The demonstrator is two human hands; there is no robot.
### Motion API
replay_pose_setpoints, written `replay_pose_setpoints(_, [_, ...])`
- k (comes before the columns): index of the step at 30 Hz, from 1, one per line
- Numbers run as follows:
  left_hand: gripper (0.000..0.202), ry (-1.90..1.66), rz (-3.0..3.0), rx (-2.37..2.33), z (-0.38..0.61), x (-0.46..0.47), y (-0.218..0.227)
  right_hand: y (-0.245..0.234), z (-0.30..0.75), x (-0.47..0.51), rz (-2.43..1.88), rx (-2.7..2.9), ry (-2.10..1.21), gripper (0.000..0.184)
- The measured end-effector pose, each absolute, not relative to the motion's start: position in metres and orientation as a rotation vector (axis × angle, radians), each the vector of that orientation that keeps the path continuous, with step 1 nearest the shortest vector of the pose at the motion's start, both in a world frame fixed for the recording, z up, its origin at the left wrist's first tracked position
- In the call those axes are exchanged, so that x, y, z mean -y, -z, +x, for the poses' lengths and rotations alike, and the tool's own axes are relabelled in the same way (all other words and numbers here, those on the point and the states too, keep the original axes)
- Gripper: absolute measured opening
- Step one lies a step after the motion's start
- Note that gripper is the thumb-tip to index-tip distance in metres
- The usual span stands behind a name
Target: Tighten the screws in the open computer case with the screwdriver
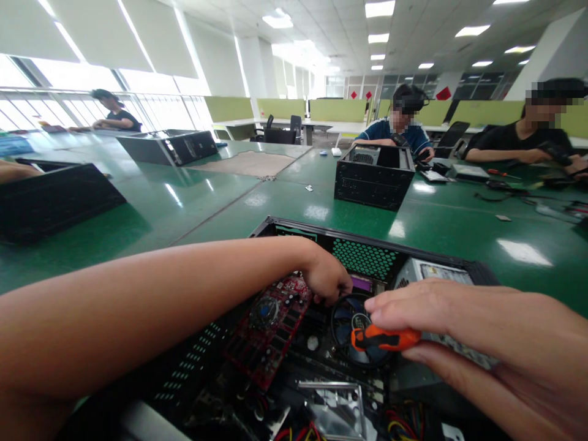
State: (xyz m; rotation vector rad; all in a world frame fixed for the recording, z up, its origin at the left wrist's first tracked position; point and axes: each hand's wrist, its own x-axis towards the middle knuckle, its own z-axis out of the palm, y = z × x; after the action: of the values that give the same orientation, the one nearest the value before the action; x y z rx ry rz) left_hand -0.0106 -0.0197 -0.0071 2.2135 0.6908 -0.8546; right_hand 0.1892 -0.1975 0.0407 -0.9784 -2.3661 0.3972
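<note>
I get one open case (331, 233) up close, one black case (374, 184) just past it, two more cases (59, 199) (165, 148) off to its left — so four. Inside it: one red circuit board (280, 324), one round fan (361, 321), one silver power supply (420, 268). Over it, a left hand (324, 272) and right hand (450, 312), plus one orange-handled tool (390, 339). Beyond it — three co-workers (118, 117) (376, 130) (514, 139).

1 head-worn view looks forward and down, close above the open computer case (365, 258), across the table (285, 202).
</note>
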Motion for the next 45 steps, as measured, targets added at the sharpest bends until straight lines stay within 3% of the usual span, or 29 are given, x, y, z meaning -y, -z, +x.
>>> replay_pose_setpoints(9, [0.023, 0.845, 2.144, -0.729, -0.010, 0.020, 0.005, -0.030, 0.195, 0.195, -1.058, 2.398, -0.305, 0.010])
replay_pose_setpoints(15, [0.027, 0.820, 2.187, -0.684, -0.011, 0.018, 0.006, -0.044, 0.191, 0.196, -1.058, 2.377, -0.523, 0.023])
replay_pose_setpoints(21, [0.014, 0.855, 2.194, -0.688, -0.006, 0.019, 0.002, -0.041, 0.217, 0.193, -1.160, 2.131, -0.014, 0.030])
replay_pose_setpoints(24, [0.016, 0.874, 2.219, -0.698, -0.005, 0.018, 0.001, -0.037, 0.229, 0.187, -1.165, 2.061, 0.074, 0.029])
replay_pose_setpoints(38, [0.037, 0.936, 2.213, -0.736, -0.005, 0.020, 0.000, -0.038, 0.222, 0.166, -1.098, 2.206, -0.015, 0.035])
replay_pose_setpoints(45, [0.030, 0.924, 2.255, -0.696, -0.008, 0.017, 0.003, -0.037, 0.221, 0.164, -1.091, 2.242, -0.056, 0.033])
